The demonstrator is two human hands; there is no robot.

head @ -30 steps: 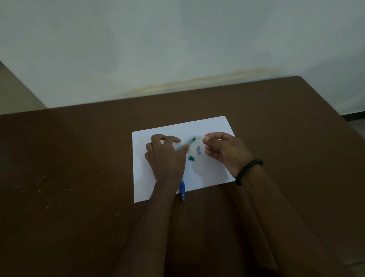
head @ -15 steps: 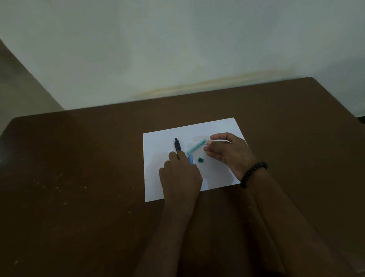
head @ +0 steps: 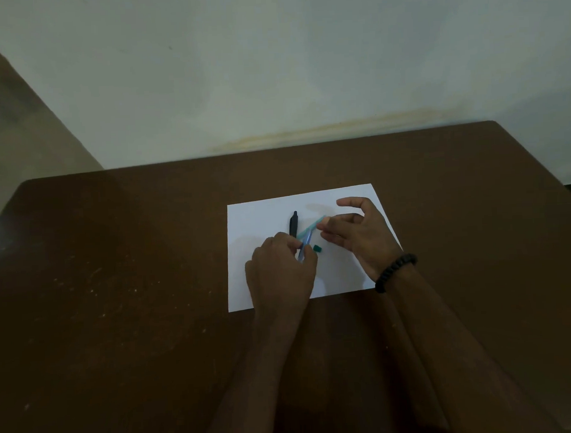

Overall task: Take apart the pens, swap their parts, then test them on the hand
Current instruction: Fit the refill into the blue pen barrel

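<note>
A white sheet of paper point(head: 258, 224) lies on the brown table. A black pen point(head: 293, 224) rests on it, pointing away from me. My left hand point(head: 280, 269) pinches a blue pen barrel point(head: 303, 248) near its lower end. A teal pen barrel point(head: 309, 229) slants up to the right across it; my right hand point(head: 360, 236) pinches its upper end, other fingers spread. A small teal cap piece point(head: 317, 248) sits on the paper between my hands.
The brown table point(head: 133, 288) runs to a pale wall at the back. A black bead bracelet point(head: 394, 272) circles my right wrist. Bare tabletop lies left and right of the paper.
My left hand moved from the teal barrel to the blue barrel, uncovering the black pen. My right hand kept the teal barrel's end and spread its fingers. The camera view shifted left.
</note>
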